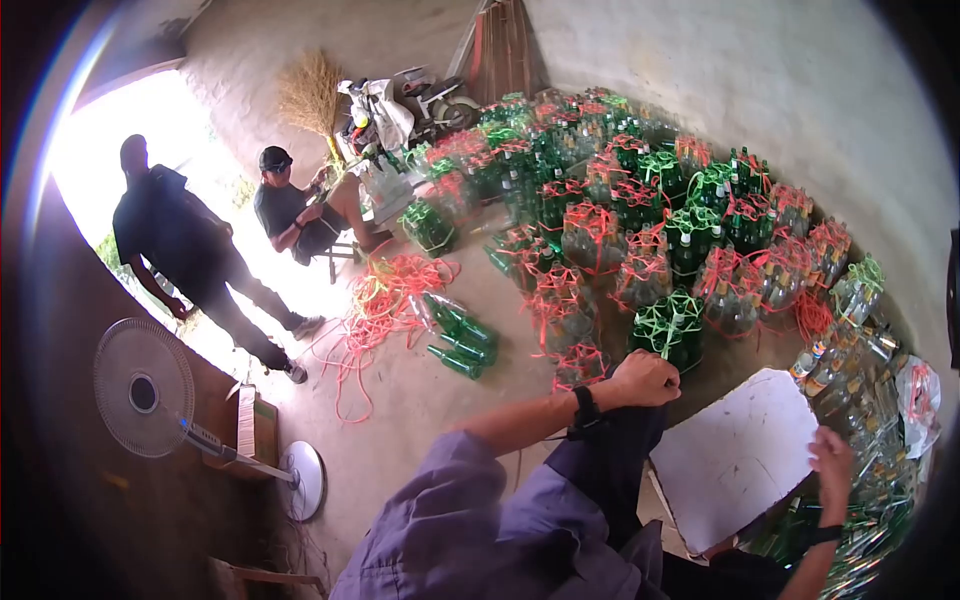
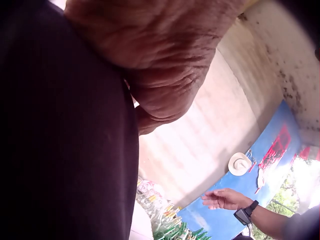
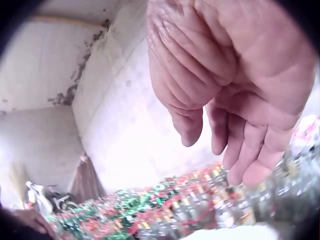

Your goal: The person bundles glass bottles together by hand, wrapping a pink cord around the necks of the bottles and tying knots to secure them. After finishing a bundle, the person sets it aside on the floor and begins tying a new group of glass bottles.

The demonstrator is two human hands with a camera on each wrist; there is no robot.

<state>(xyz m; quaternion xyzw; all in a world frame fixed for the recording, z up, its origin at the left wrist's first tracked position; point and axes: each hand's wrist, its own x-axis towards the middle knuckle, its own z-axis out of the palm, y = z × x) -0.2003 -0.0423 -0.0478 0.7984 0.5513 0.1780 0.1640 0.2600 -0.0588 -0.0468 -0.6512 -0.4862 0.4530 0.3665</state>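
Note:
My left hand point(image 1: 645, 378) rests on the knee of my dark trousers point(image 1: 610, 440), fingers loosely bent and holding nothing; its palm side point(image 2: 160, 55) fills the top of the left wrist view, against the dark cloth point(image 2: 65, 140). Beside the right edge of a white board point(image 1: 740, 450) is my right hand point(image 1: 830, 465). In the right wrist view that hand point(image 3: 240, 90) hangs with relaxed, slightly bent fingers and nothing between them. The left wrist view also shows it point(image 2: 225, 199) unclenched, with a black band at the wrist.
Bundles of green and clear bottles tied with red and green cord point(image 1: 600, 235) fill the floor ahead; loose bottles point(image 1: 860, 390) lie at right. Loose green bottles point(image 1: 462, 345) lie near tangled red cord point(image 1: 385, 300). One person point(image 1: 180, 240) stands, another point(image 1: 290, 210) sits. A fan point(image 1: 143, 393) is at left.

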